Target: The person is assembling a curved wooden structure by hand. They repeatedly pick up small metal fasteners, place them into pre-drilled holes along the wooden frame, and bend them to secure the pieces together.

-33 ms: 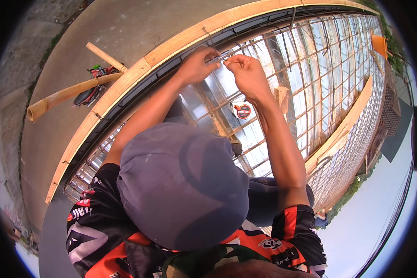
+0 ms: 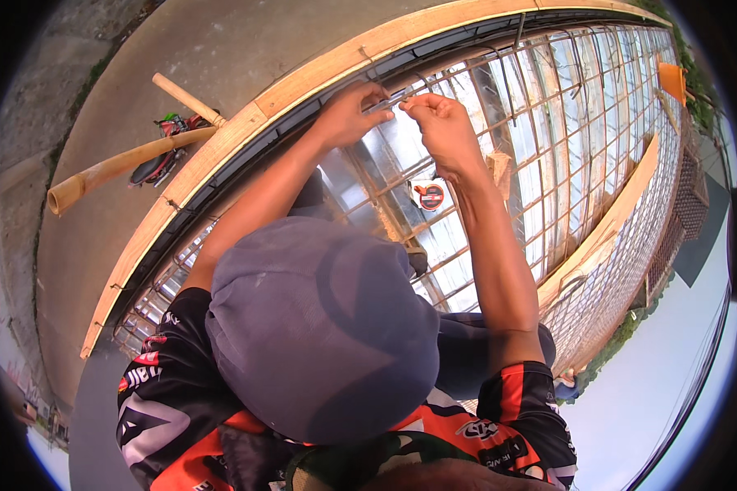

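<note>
At the far edge of a grid of steel rebar (image 2: 536, 106), both my hands are close together. My left hand (image 2: 348, 117) is closed, fingers curled and thumb across from them, beside a thin bar; what lies in its grip is too small to make out. Just right of it, my right hand (image 2: 446, 127) pinches a thin wire (image 2: 402, 101) between thumb and forefinger. Below my right wrist, a round red and black item with a white surround (image 2: 428, 196) lies in the grid. A grey-blue cap (image 2: 323, 327) covers the middle of the view.
A wooden formwork board (image 2: 303, 82) curves along the far and left edge. A bamboo pole (image 2: 123, 168) sticks out past it, with a motorcycle (image 2: 157, 159) on the ground beyond. Another long plank (image 2: 606, 233) lies on the right, and a wood block (image 2: 498, 176) stands by my right forearm.
My right hand has shifted slightly to the right, away from my left hand, still pinching the wire. My left hand has barely moved.
</note>
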The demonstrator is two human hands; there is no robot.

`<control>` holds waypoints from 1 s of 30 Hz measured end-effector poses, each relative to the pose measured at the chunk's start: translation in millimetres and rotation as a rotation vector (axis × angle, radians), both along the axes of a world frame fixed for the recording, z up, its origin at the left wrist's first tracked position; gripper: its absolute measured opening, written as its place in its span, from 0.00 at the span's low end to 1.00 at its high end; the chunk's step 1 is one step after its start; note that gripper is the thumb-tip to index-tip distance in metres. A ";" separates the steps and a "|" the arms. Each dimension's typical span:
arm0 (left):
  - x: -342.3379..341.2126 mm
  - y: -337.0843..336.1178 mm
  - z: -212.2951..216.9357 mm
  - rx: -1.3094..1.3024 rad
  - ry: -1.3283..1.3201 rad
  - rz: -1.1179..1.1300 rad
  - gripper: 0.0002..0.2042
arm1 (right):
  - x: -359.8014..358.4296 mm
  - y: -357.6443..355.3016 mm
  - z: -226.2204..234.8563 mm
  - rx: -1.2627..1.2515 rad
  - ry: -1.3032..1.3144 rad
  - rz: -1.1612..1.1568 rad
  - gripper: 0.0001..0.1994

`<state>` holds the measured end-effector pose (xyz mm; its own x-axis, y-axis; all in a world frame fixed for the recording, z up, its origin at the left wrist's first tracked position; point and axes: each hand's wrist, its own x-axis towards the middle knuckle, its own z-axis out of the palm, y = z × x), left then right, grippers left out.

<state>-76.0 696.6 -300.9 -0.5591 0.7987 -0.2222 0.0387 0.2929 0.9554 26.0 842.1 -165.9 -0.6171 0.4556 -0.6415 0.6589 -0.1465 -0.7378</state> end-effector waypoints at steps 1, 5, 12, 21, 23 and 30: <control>-1.9 0.4 -6.6 0.010 -0.005 0.012 0.17 | -3.4 5.8 -5.7 -0.096 0.039 -0.125 0.08; 2.4 5.3 -11.8 0.022 0.028 0.072 0.16 | -24.8 33.8 -32.0 -0.392 0.100 -0.373 0.04; 7.8 15.0 8.2 -0.220 0.069 0.134 0.12 | -62.4 34.8 -83.3 -0.556 0.098 -0.472 0.06; -8.6 3.6 -6.0 -0.037 0.184 -0.011 0.19 | -76.5 44.1 -78.0 -0.491 0.006 -0.235 0.09; -11.8 0.5 -3.2 -0.010 0.387 -0.064 0.18 | -79.4 48.1 -83.5 -0.476 -0.005 -0.205 0.10; -5.4 -15.0 6.5 -0.088 0.578 -0.037 0.13 | -73.5 61.8 -57.7 -0.125 -0.062 -0.032 0.20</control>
